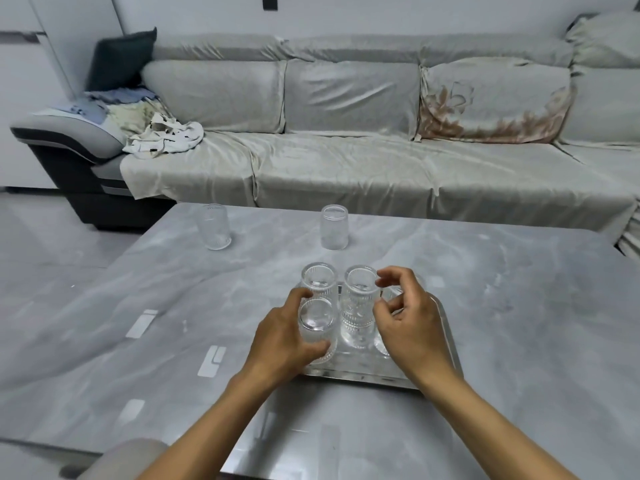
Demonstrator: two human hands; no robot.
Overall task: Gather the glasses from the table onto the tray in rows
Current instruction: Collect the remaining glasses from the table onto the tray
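- Head view: the tray is sitting on the counter, carrying a front-left glass, a back-left glass and a middle glass — a further one behind the right hand is mostly hidden.
- Two glasses are standing apart on the counter beyond the tray: a far-left glass and a far-centre glass.
- The left hand is wrapping its fingers around the front-left glass.
- The right hand is hovering over the tray's right side, fingers curled loosely and gripping nothing — fingertips just beside the middle glass's rim.

No readable text anywhere.
The glasses, tray and counter carry no lettering; dark marks on the cloth on the sofa may be print, too blurred to read.
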